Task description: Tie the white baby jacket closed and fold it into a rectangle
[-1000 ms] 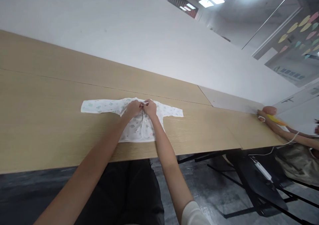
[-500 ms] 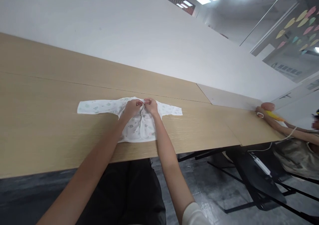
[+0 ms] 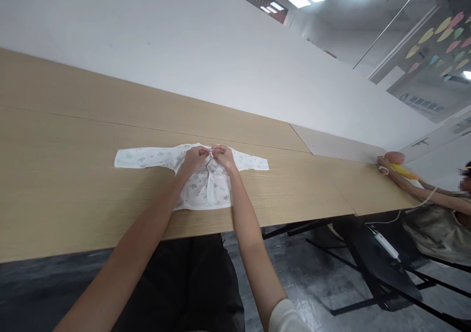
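Note:
A small white baby shirt (image 3: 200,190) with a scattered print lies flat on the wooden table, its sleeves spread to both sides. Its front placket runs down the middle toward the hem. At the neckline my left hand (image 3: 195,159) pinches the fabric edge between thumb and fingers. Just beside it, almost touching, my right hand (image 3: 223,156) pinches the other side of the front opening. The small bit of cloth or fastener between the fingertips is too small to make out.
The table (image 3: 73,185) runs along a white partition (image 3: 165,42). At the far right another person's arms (image 3: 405,180) reach over the table near a doll (image 3: 394,158) with yellow clothing. A black folding chair (image 3: 371,253) and a white power strip (image 3: 384,243) are below.
My fingers have shifted very slightly at the neckline, the right hand a touch to the left. The shirt stays in place.

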Available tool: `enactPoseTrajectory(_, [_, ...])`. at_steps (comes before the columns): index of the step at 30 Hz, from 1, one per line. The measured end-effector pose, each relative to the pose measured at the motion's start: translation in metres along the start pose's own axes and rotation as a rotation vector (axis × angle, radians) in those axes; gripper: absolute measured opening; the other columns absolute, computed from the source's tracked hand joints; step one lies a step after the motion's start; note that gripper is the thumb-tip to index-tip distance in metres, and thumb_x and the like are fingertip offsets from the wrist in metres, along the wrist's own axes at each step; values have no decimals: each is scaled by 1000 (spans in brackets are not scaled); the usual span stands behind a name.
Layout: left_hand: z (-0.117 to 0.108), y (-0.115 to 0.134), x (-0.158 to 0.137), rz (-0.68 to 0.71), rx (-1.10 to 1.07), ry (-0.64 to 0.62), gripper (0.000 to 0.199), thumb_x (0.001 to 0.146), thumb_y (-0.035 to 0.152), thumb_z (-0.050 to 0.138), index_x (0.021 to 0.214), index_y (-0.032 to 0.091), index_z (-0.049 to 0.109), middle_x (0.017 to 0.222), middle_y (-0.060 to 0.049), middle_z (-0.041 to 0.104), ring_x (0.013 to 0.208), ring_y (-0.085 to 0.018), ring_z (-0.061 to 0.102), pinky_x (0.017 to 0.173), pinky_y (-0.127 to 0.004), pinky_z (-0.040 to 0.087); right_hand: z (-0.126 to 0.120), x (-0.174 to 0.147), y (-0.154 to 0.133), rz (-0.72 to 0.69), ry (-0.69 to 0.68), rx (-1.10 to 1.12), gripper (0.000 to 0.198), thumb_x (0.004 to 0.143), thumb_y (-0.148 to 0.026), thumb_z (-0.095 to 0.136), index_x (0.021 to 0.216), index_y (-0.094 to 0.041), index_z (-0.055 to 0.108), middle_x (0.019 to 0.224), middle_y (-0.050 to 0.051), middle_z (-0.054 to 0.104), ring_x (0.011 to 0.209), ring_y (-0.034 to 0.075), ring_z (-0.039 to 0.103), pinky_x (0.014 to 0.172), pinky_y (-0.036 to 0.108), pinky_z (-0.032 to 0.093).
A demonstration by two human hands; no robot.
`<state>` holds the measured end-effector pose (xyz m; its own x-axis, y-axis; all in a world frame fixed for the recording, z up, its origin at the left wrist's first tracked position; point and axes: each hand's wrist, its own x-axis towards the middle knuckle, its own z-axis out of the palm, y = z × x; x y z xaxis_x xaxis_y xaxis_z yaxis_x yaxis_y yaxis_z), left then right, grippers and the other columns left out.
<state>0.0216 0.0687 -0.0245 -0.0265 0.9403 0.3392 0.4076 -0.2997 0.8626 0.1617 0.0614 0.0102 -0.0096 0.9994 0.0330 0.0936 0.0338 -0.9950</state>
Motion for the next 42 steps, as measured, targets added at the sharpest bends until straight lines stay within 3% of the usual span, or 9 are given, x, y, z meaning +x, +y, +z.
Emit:
enactPoseTrajectory(3, [1,-1,0,21,-43,-20,18,74,28,56,78,20,71,85,-5,74,80,-21,68,78,-31,51,2,-2,-1,-10,-6,29,16,73,-6,58,85,-16,64,65,-3,65,57,9,60,62,20,52])
enactPoseTrajectory(10, [2,-2,-3,29,-151,7,20,75,32,56,88,20,65,83,-3,71,77,-18,65,74,-30,50,7,-2,0,-18,71,-138,18,69,-5,59,79,-17,65,73,-3,67,52,7,56,55,18,49])
enactPoseTrajectory(16, [4,-5,0,-19,-208,21,15,73,30,57,85,20,57,90,-4,67,84,-17,63,78,-29,48,2,-4,-2,40,55,-197,2,73,-15,67,72,-16,65,57,-5,60,44,5,51,49,16,44])
enactPoseTrajectory(24, [-2,5,-3,-21,-143,-23,11,72,29,54,79,20,55,82,-2,66,77,-16,61,75,-27,49,-1,-7,-2,51,-48,-147,8,78,-13,63,71,-16,62,49,-7,56,41,6,49,48,16,44])
enactPoseTrajectory(35, [-3,16,-6,-56,-15,59,17,72,30,56,81,19,65,86,-5,74,84,-20,69,80,-30,53,7,-11,-8,87,53,-189,13,75,-7,63,67,-17,59,56,-5,60,46,9,56,48,19,50])
enactPoseTrajectory(42, [-3,22,-9,-45,15,75,18,73,30,60,85,19,66,89,-5,75,84,-20,70,84,-30,53,8,-11,-8,132,33,-99,16,73,-8,68,65,-17,58,54,-5,58,49,10,58,50,20,53])
